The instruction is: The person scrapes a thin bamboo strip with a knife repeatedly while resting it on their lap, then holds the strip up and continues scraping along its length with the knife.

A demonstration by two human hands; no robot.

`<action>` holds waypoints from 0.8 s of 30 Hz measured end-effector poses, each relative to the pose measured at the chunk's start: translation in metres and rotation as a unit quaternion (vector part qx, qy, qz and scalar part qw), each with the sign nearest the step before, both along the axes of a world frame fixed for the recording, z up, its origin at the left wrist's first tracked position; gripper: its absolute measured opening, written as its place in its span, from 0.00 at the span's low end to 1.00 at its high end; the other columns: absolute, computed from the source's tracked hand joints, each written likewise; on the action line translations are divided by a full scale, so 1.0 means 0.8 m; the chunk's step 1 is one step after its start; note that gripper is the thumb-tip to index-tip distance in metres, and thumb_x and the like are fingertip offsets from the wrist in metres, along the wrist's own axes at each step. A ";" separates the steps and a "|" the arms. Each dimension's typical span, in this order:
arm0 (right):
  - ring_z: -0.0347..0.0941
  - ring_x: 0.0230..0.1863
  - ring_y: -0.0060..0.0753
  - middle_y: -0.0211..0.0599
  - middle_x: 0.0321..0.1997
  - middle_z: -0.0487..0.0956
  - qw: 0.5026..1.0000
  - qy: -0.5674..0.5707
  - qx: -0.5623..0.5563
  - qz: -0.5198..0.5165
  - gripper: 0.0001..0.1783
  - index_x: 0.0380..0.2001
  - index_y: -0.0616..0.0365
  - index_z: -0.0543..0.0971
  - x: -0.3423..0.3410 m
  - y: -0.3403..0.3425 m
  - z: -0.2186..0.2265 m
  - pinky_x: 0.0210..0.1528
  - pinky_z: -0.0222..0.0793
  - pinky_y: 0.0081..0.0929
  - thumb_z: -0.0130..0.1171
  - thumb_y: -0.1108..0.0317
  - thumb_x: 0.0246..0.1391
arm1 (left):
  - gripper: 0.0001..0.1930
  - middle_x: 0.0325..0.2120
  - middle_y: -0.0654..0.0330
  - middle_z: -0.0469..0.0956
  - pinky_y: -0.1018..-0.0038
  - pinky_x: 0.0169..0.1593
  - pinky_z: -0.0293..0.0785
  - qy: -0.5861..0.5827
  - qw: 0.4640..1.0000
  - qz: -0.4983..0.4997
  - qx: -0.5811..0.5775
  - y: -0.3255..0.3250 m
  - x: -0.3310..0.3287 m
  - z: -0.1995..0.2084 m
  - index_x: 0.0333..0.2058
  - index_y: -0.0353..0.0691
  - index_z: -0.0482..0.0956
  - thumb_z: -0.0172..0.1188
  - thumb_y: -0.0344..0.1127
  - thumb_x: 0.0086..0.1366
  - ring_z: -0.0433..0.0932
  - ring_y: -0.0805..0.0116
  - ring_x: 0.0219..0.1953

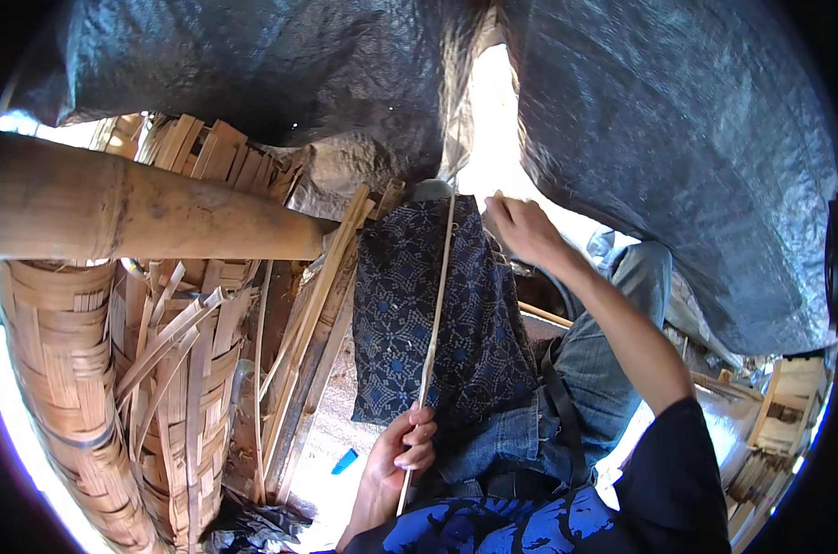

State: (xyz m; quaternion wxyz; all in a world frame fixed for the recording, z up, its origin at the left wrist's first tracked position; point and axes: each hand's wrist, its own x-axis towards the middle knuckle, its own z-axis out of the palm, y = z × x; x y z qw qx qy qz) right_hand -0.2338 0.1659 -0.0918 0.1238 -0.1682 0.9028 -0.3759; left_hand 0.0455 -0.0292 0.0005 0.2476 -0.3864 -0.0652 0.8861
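Strip (439,314), slender, pale, pinched in left hand (401,454) over patterned cloth (396,309); right hand (528,229) curled, hold unclear.

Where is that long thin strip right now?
In the head view, the thin strip runs up the middle, across the patterned cloth, its lower part in the left hand.

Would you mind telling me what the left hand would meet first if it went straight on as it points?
The left hand, closed around the pale strip, would probably meet the dark blue patterned cloth first, though depth is unclear and it might pass above.
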 end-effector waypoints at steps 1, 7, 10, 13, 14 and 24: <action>0.53 0.06 0.19 0.27 0.07 0.61 0.996 -0.083 0.006 0.023 0.27 0.17 0.58 0.69 0.021 -0.001 0.018 0.07 0.47 0.25 0.34 0.53 0.64 | 0.12 0.13 0.71 0.58 0.86 0.09 0.48 0.002 1.000 -0.004 -0.008 0.001 -0.005 -0.004 0.27 0.47 0.62 0.35 0.41 0.70 0.52 0.84 0.06; 0.64 0.07 0.38 0.39 0.08 0.68 0.992 -0.044 -0.064 0.096 0.23 0.19 0.60 0.71 0.137 0.006 0.056 0.10 0.57 0.37 0.43 0.53 0.60 | 0.13 0.13 0.72 0.56 0.87 0.09 0.48 0.033 0.999 -0.033 0.000 0.003 -0.024 -0.014 0.27 0.48 0.62 0.35 0.41 0.70 0.51 0.84 0.06; 0.70 0.13 0.51 0.48 0.10 0.70 0.993 -0.036 -0.035 0.106 0.23 0.17 0.61 0.70 0.149 -0.001 0.063 0.16 0.63 0.43 0.48 0.54 0.58 | 0.13 0.12 0.71 0.58 0.86 0.09 0.50 0.023 1.000 -0.022 -0.002 0.004 -0.028 -0.014 0.28 0.45 0.63 0.35 0.41 0.70 0.53 0.83 0.06; 0.70 0.13 0.50 0.47 0.09 0.70 0.994 0.004 -0.025 0.107 0.24 0.15 0.61 0.70 0.148 0.000 0.055 0.16 0.65 0.41 0.48 0.53 0.58 | 0.13 0.12 0.72 0.56 0.87 0.09 0.49 0.024 0.999 -0.037 -0.031 0.006 -0.031 -0.012 0.27 0.47 0.62 0.35 0.42 0.70 0.51 0.83 0.06; 0.70 0.12 0.49 0.46 0.08 0.69 0.995 0.010 -0.003 0.098 0.25 0.14 0.60 0.70 0.150 -0.002 0.053 0.16 0.66 0.41 0.49 0.53 0.57 | 0.13 0.13 0.72 0.55 0.87 0.09 0.48 0.025 0.997 -0.049 -0.048 0.007 -0.031 -0.011 0.27 0.48 0.62 0.35 0.42 0.70 0.49 0.84 0.06; 0.65 0.07 0.43 0.43 0.05 0.67 0.997 0.024 0.019 0.075 0.28 0.12 0.61 0.70 0.135 -0.014 0.033 0.11 0.63 0.37 0.46 0.51 0.59 | 0.13 0.12 0.72 0.53 0.87 0.08 0.45 -0.007 0.995 -0.049 -0.082 0.009 -0.012 0.001 0.26 0.47 0.61 0.36 0.42 0.70 0.48 0.84 0.06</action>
